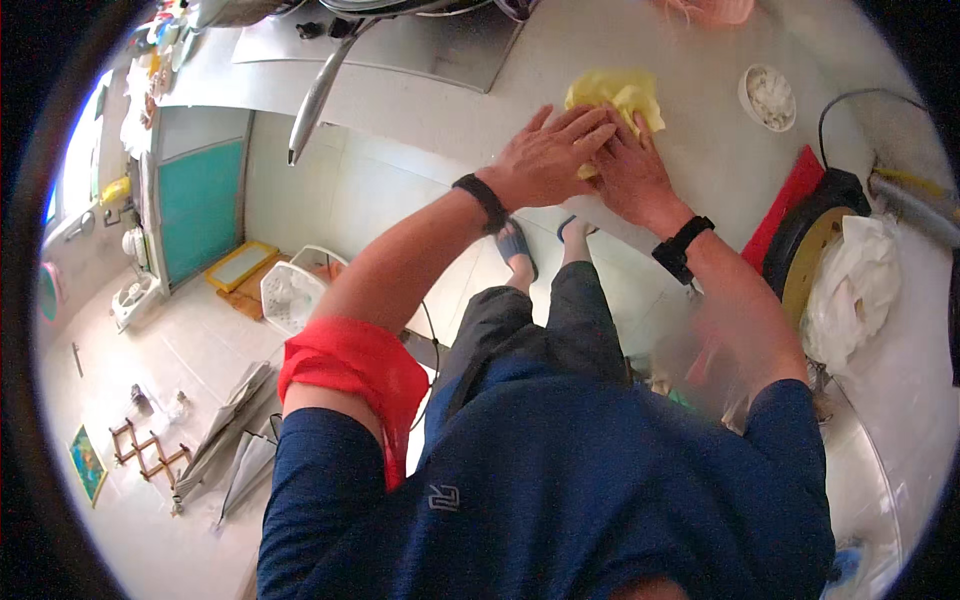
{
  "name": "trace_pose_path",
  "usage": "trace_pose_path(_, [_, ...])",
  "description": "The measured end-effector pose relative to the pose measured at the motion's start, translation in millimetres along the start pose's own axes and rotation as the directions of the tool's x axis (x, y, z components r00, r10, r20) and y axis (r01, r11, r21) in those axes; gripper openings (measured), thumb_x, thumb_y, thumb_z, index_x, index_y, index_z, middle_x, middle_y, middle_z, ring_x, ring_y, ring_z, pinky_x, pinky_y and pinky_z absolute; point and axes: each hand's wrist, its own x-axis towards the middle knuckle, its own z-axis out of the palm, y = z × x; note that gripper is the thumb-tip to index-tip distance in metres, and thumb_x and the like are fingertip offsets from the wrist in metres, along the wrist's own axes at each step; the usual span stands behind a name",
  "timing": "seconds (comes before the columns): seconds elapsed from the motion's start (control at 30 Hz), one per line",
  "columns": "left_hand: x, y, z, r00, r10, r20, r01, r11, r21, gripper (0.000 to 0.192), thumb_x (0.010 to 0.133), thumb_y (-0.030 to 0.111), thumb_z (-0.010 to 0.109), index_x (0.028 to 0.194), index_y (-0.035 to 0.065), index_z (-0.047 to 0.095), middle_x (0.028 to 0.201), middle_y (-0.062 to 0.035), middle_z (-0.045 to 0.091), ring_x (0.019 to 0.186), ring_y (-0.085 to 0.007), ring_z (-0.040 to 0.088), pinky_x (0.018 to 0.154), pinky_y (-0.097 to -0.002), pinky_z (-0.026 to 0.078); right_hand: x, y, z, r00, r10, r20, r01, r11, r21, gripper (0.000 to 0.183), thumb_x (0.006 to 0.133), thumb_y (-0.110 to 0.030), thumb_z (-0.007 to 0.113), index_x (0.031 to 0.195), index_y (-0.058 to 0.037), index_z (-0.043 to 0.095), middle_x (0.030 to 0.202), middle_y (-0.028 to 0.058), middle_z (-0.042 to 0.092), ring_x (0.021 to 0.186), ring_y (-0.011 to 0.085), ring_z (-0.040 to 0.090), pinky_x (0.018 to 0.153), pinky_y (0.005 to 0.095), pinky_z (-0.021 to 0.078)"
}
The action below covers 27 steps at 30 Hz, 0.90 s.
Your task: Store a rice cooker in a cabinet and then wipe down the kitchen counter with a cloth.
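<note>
A crumpled yellow cloth, or a thin sheet like one, lies on the pale countertop near its front edge. My right hand rests on it, fingers bent over its near part. Across those fingers lies my left hand, its thumb raised and its palm turned down. A bit of yellow shows beneath the two hands. The left palm is hidden, so its hold on the cloth is unclear. Dark bands circle both wrists.
A pan handle juts over the counter edge from the stove. Farther right sits a white bowl with whitish contents. A white plastic bag and a black cable are at right. A white basket stands lower left.
</note>
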Motion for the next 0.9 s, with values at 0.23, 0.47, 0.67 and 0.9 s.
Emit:
trace_pose_path(0.23, [-24.5, 47.6, 36.1, 0.999, 0.045, 0.002, -0.045, 0.998, -0.039, 0.090, 0.086, 0.046, 0.082, 0.158, 0.0144, 0.038, 0.166, -0.0158, 0.039, 0.154, -0.0336, 0.039, 0.125, -0.0624, 0.028, -69.4, -4.2, -10.1, 0.976, -0.172, 0.136, 0.175, 0.985, -0.011, 0.059, 0.096, -0.022, 0.063, 0.152, -0.0095, 0.053, 0.165, 0.0152, 0.041, 0.159, 0.0319, 0.027, 0.130, 0.0575, 0.0212])
trace_pose_path(0.47, [2.3, 32.1, 19.8, 0.994, -0.102, 0.046, 0.102, 0.995, -0.004, 0.097, 0.083, 0.042, 0.084, 0.160, 0.0126, 0.034, 0.167, -0.0126, 0.037, 0.157, -0.0303, 0.033, 0.122, -0.0712, 0.022, -28.0, 14.8, -11.6, 0.975, -0.188, 0.116, 0.190, 0.982, 0.000, 0.056, 0.096, -0.027, 0.063, 0.151, -0.0157, 0.055, 0.162, 0.0104, 0.047, 0.155, 0.0287, 0.037, 0.130, 0.0554, 0.0225])
trace_pose_path(0.67, [-6.1, -10.1, -6.6, 0.963, -0.263, 0.054, 0.257, 0.961, 0.101, 0.105, 0.084, 0.037, 0.086, 0.167, 0.0195, 0.025, 0.171, -0.0102, 0.034, 0.159, -0.0308, 0.030, 0.122, -0.0718, 0.021, 36.9, 1.1, -3.1, 0.976, -0.191, -0.101, 0.192, 0.981, -0.003, 0.054, 0.098, -0.034, 0.063, 0.148, -0.0172, 0.058, 0.158, 0.0094, 0.052, 0.151, 0.0275, 0.042, 0.130, 0.0546, 0.0236])
trace_pose_path(0.9, [-5.6, -14.1, -16.9, 0.937, -0.325, 0.128, 0.304, 0.939, 0.158, 0.110, 0.082, 0.034, 0.088, 0.168, 0.0188, 0.020, 0.171, -0.0111, 0.033, 0.158, -0.0318, 0.031, 0.122, -0.0723, 0.022, 44.5, -13.0, -4.6, 0.977, -0.170, -0.132, 0.168, 0.985, -0.027, 0.053, 0.097, -0.039, 0.066, 0.145, -0.0161, 0.061, 0.157, 0.0104, 0.053, 0.149, 0.0299, 0.044, 0.128, 0.0548, 0.0267])
